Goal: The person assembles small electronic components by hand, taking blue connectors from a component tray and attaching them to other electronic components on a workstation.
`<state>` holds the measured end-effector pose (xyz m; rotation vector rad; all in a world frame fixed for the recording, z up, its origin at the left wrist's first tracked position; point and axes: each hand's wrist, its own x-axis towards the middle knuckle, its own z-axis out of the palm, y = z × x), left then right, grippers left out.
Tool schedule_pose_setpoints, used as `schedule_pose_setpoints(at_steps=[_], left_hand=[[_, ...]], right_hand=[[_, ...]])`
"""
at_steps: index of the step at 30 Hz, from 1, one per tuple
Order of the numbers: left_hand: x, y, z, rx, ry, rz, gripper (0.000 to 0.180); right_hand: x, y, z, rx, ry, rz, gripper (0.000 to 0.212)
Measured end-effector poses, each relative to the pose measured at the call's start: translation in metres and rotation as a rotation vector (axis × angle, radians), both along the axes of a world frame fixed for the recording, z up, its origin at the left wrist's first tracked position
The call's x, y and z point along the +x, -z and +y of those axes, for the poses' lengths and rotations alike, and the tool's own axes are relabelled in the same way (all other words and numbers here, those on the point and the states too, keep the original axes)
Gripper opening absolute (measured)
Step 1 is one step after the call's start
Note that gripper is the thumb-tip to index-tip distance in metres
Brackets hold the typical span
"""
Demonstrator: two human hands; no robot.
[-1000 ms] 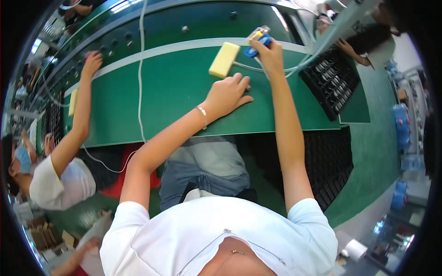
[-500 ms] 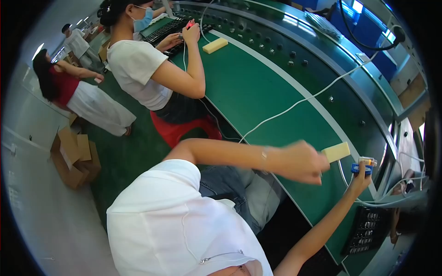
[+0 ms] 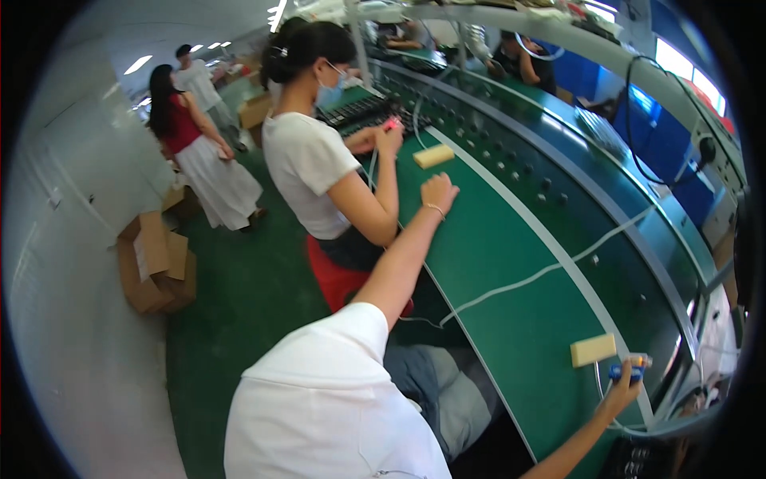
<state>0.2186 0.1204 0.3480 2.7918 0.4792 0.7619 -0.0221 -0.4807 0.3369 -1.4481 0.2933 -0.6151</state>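
Note:
My left arm reaches far forward over the green bench, and my left hand (image 3: 439,194) is closed, fingers curled. It is near the far cream block (image 3: 433,156), apart from it; whatever its fingers hold, if anything, is hidden. At the near right my right hand (image 3: 624,393) grips a small blue device with a clear top (image 3: 627,370). Beside that hand lies another cream block (image 3: 594,350), with a white cable next to it.
A masked co-worker (image 3: 319,176) sits on a red stool (image 3: 331,275), holding a small red-lit part. A black tray (image 3: 359,112) lies by them. A white cable (image 3: 519,281) crosses the green bench (image 3: 511,335). Small dark parts line the belt (image 3: 550,191). Cardboard boxes (image 3: 155,263) stand at left.
My left hand has swung from beside the near cream block to far forward, near the co-worker. My view has shifted; the right hand still holds the blue device.

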Motion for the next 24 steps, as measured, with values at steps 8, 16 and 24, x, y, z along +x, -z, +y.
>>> schedule_pose_setpoints(at_steps=[8,16,24], left_hand=[[-0.028,-0.025,-0.020,0.004,-0.009,-0.122,0.045],[-0.202,-0.149,-0.231,-0.580,1.106,-0.615,0.029],[-0.336,-0.123,-0.521,-0.389,2.314,0.031,0.013]], right_hand=[[0.005,0.000,-0.003,-0.032,0.026,0.052,0.034],[-0.024,-0.055,0.065,-0.468,0.158,0.158,0.037],[-0.021,-0.052,0.079,-0.854,0.368,-0.206,0.028]])
